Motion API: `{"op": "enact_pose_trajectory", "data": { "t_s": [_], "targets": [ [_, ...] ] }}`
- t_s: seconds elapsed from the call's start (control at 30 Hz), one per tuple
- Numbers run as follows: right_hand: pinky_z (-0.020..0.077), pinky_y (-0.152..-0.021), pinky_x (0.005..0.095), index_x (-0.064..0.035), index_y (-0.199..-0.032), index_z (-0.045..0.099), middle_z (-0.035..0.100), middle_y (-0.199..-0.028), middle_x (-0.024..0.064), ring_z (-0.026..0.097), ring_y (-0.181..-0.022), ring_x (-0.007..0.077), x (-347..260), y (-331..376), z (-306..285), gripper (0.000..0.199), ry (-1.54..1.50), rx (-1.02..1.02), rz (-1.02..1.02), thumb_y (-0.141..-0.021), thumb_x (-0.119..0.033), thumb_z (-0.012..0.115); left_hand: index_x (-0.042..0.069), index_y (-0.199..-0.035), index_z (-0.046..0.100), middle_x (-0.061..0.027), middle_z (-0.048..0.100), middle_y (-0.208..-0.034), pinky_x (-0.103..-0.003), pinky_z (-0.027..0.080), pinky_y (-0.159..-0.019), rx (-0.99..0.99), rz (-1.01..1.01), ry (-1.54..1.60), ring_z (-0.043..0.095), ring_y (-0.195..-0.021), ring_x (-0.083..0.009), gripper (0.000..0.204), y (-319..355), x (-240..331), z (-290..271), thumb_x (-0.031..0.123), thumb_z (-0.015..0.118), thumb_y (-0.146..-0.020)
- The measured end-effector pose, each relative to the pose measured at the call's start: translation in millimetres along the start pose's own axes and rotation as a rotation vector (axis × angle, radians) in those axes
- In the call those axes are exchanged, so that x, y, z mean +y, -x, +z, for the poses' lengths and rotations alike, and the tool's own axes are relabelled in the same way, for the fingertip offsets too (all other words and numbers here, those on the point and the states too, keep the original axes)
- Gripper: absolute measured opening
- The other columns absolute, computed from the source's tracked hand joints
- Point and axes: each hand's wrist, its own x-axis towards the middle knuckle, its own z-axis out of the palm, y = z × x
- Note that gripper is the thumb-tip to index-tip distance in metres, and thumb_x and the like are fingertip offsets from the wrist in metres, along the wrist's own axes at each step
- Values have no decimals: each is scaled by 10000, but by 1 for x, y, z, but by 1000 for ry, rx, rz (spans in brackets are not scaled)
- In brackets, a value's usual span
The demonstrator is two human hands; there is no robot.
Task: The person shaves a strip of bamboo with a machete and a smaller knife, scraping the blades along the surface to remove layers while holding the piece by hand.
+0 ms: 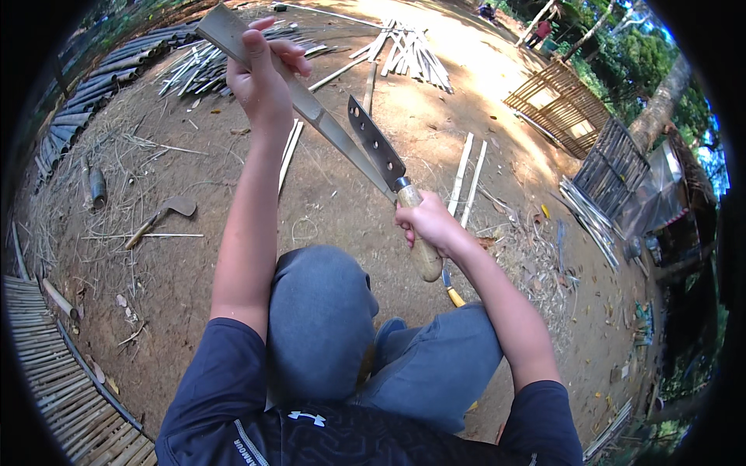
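My left hand (pixel 268 85) is raised at the upper left, closed around a long split bamboo slat (pixel 330 128) that runs between thumb and fingers. The slat slants down to the right, its lower end close to my right hand (pixel 429 221). That hand grips the pale wooden handle of a knife (pixel 378 141). Its broad dark blade has a row of holes and points up and left, alongside the slat. Whether blade and slat touch, I cannot tell. A second knife with a yellow handle (pixel 455 297) lies by my right knee, partly hidden.
A curved-blade tool (pixel 179 206) lies on the dirt at left. Bamboo strips (pixel 412 58) and dark bamboo lengths (pixel 85 101) are piled farther off. Woven bamboo panels (pixel 563 109) stand at right. A slatted bamboo platform (pixel 62 373) fills the lower left. A distant person (pixel 539 33) wears red.
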Motion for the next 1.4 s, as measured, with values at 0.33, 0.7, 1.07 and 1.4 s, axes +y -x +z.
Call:
{"op": "enact_pose_trajectory", "data": {
  "t_s": [0.33,0.7,1.07,1.4],
  "targets": [
    [463,-474,314,-16,-855,516,539,-655,34,531,-488,124,-24,21,26,104,30,8,-169,-812,-34,609,77,-757,495,-38,493,-545,-282,439,-403,75,-25,76,518,-448,-143,589,10,0,7,642,526,-920],
    [467,-472,291,-26,-860,515,543,-677,26,520,-494,100,-28,13,12,110,6,-53,-67,-797,-35,605,108,-774,484,-14,458,-543,-296,419,-403,-8,-137,171,479,-451,-143,578,4,-1,-10,668,491,-918],
    [474,-478,291,-21,-883,513,537,-671,22,521,-494,98,-41,30,16,130,-125,-83,-61,-801,-33,614,100,-745,552,-63,511,-505,-332,433,-404,-309,-247,346,512,-402,-222,704,-3,-15,-29,747,339,-921],
    [471,-473,293,-9,-873,509,529,-653,16,530,-492,101,-57,48,27,123,-212,-132,-150,-816,-55,609,102,-747,598,-44,511,-485,-324,427,-372,-463,-241,492,530,-382,-200,717,-8,-12,-34,704,275,-966]
  ]
}}
